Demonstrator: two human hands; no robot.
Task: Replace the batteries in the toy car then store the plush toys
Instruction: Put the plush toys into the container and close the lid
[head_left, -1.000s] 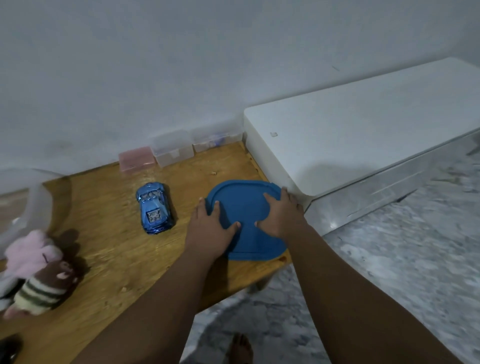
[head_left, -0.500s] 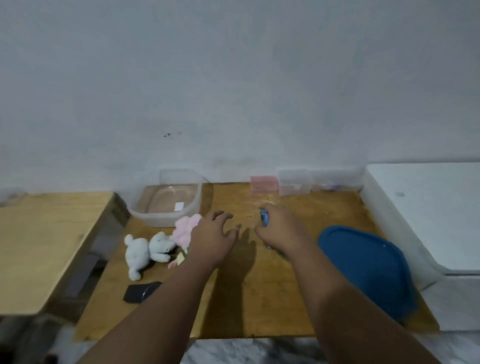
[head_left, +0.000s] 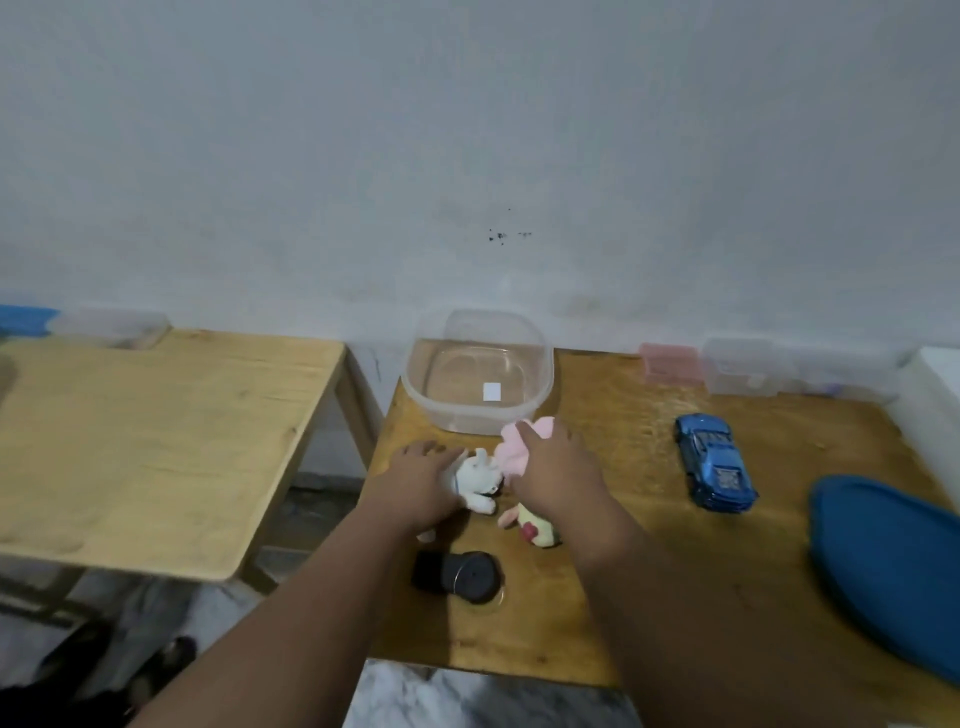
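Three small plush toys lie in a cluster on the wooden table (head_left: 649, 545). My left hand (head_left: 421, 483) lies over the left part of the white plush toy (head_left: 480, 480), its fingers fairly straight. My right hand (head_left: 558, 467) curls its fingers round the pink plush toy (head_left: 511, 452). A yellowish plush toy (head_left: 535, 527) peeks out under my right wrist. Just behind the toys stands a clear plastic container (head_left: 478, 374) with nothing in it. The blue toy car (head_left: 714, 470) sits on its wheels to the right, apart from both hands.
A blue lid (head_left: 883, 561) lies at the table's right edge. A black round object (head_left: 460, 571) sits near the front edge. A pink box (head_left: 667, 364) and clear boxes (head_left: 743, 371) line the wall. A second wooden table (head_left: 156, 441) stands left across a gap.
Both hands left the blue lid and moved left across the table to the plush toys. The view swung left with them, and the right hand now grips the pink plush.
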